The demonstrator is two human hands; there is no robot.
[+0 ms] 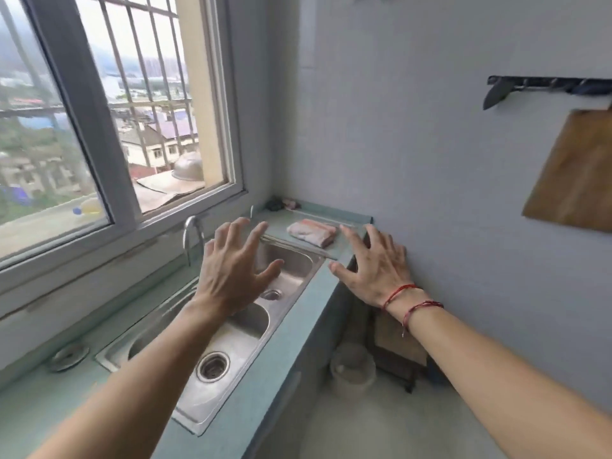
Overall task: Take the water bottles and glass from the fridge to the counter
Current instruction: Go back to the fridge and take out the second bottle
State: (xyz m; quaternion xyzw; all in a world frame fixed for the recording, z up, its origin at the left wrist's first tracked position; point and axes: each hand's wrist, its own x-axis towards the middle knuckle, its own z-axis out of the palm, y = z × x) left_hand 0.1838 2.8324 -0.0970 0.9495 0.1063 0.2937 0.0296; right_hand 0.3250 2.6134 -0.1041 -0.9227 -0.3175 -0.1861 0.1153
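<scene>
Both my hands are stretched out in front of me with fingers spread and nothing in them. My left hand (pixel 231 270) hovers over the steel double sink (pixel 231 329). My right hand (pixel 374 266) hovers over the front edge of the pale green counter (pixel 314 296), red string bracelets on its wrist. No water bottle, glass or fridge is in view.
A folded pinkish cloth (pixel 311 234) lies on the counter's far end. A tap (pixel 190 235) stands behind the sink below the window. A wooden cutting board (pixel 576 170) and a knife (pixel 496 94) hang on the right wall. A white bucket (pixel 352 367) sits on the floor.
</scene>
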